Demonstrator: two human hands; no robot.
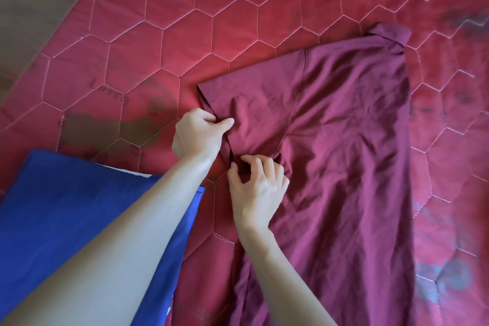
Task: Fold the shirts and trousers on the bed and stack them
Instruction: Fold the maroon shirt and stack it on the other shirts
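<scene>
Left hand (197,132) at frame centre, fingers curled, pinching the sleeve edge of the maroon shirt (344,153). Right hand (258,188) just below it, fingers bent, fingertips pinching a fold at the sleeve's underside. Shirt spreads from both hands toward the right and lower right, collar at upper right, flat on the red quilted bedcover (185,21). Blue cloth (66,206) lower left under the left forearm.

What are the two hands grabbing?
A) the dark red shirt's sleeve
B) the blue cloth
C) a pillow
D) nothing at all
A: the left hand pinches the edge of the sleeve of the dark red shirt, and the right hand curls its fingers into the fabric just below it, while the blue cloth lies untouched by either hand's fingers.
</scene>
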